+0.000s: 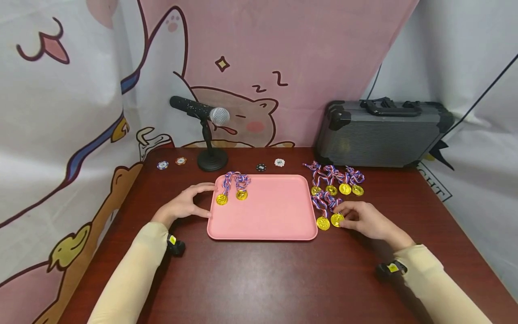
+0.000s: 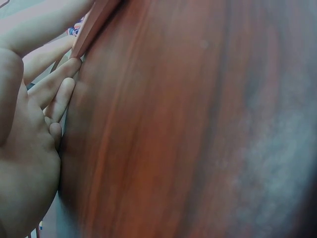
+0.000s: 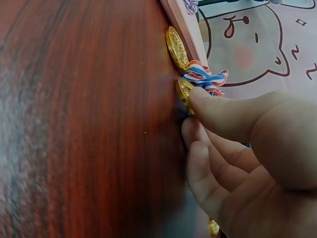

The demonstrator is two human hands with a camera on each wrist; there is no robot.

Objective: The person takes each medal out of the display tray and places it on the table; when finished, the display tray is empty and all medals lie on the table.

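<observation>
A pink tray lies on the table, with two gold medals on striped ribbons at its upper left. My left hand is spread at the tray's left edge, thumb and fingertips touching the rim; in the left wrist view, fingers reach toward the tray's side. Right of the tray, several more medals lie in two rows with red, white and blue ribbons. My right hand pinches the edge of the front row's right medal, thumb on it in the right wrist view. Another medal lies beside it.
Behind the tray, a microphone stands on a round black base. Poker chips lie along the table's back. A grey hard case stands at the back right. Printed cloth hangs behind the dark red table.
</observation>
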